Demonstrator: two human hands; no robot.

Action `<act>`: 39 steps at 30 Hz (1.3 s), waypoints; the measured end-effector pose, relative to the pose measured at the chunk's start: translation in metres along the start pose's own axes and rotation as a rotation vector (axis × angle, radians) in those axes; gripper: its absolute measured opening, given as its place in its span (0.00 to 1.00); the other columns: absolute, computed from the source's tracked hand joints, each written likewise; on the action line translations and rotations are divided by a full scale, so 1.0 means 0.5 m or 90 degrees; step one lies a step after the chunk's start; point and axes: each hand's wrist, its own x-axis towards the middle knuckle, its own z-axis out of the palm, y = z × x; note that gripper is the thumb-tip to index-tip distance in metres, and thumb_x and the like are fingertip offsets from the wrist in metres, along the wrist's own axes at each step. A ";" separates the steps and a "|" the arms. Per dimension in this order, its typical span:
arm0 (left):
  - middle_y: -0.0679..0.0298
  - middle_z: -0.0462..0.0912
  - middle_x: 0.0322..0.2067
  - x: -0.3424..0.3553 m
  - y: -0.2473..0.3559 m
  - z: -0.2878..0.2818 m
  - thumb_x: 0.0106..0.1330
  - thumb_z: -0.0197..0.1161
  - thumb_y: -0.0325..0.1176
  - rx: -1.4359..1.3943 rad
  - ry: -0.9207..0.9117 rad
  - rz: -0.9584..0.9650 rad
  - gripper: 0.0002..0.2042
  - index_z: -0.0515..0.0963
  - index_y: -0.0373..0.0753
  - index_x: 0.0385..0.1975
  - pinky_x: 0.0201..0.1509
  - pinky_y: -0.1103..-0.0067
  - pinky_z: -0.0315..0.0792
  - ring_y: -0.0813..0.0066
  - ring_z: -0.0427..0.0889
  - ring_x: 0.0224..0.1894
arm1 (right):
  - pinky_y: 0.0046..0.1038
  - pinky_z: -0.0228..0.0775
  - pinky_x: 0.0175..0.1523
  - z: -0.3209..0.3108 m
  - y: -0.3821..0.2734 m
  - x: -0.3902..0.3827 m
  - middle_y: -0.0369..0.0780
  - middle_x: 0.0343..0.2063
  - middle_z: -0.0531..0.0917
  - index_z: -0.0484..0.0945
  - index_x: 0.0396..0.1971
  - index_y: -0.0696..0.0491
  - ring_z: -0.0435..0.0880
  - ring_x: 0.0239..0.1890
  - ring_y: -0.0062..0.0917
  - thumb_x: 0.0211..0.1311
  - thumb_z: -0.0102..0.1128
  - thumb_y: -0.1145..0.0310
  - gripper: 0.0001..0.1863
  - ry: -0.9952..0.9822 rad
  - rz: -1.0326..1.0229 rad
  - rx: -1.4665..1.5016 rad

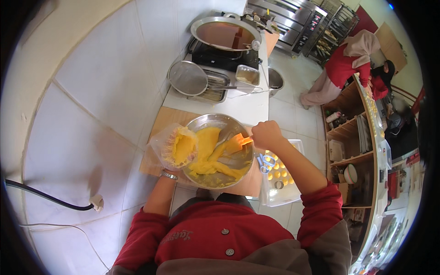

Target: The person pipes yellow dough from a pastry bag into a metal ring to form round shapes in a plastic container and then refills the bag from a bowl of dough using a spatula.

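The left hand (171,160), partly hidden, curls around a clear bag (160,145) of yellow batter (184,145) at the bowl's left side. Pale lettering marks the red shirt (215,224). More batter lies in the metal bowl (241,161); an orange spatula (235,144) dips in, its handle clenched in the right hand (267,134).

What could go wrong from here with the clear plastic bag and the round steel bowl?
The soft, clear plastic bag may sag and spill yellow mixture: the left hand holds it open and filled.

The round steel bowl could shift under the orange spatula in the right hand, as neither hand appears to steady it.
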 end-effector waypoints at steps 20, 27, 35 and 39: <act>0.62 0.63 0.56 -0.001 -0.005 0.011 0.61 0.51 0.41 0.162 0.045 0.006 0.28 0.52 0.42 0.60 0.58 0.71 0.61 0.65 0.62 0.58 | 0.36 0.66 0.30 0.136 -0.125 -0.022 0.42 0.20 0.79 0.79 0.22 0.50 0.78 0.25 0.37 0.54 0.49 0.53 0.17 -0.121 0.097 0.492; 0.60 0.69 0.50 0.157 0.117 0.305 0.49 0.66 0.29 0.927 -0.076 0.427 0.29 0.63 0.37 0.53 0.52 0.77 0.67 0.70 0.70 0.50 | 0.32 0.65 0.26 0.168 -0.104 -0.046 0.41 0.16 0.77 0.78 0.23 0.52 0.76 0.19 0.34 0.55 0.50 0.52 0.18 -0.012 0.080 0.608; 0.64 0.72 0.46 0.199 0.134 0.351 0.43 0.71 0.29 0.764 -0.110 0.192 0.31 0.66 0.36 0.50 0.51 0.80 0.68 0.76 0.71 0.46 | 0.24 0.57 0.20 0.168 -0.034 -0.110 0.36 0.09 0.70 0.77 0.20 0.57 0.66 0.13 0.17 0.53 0.56 0.53 0.19 0.059 0.156 0.790; 0.63 0.73 0.45 0.194 0.115 0.304 0.44 0.71 0.27 0.789 -0.109 0.205 0.30 0.66 0.35 0.50 0.50 0.80 0.69 0.77 0.72 0.45 | 0.23 0.58 0.20 0.119 0.036 -0.156 0.35 0.09 0.71 0.76 0.19 0.57 0.66 0.13 0.17 0.54 0.55 0.55 0.19 0.107 0.198 0.706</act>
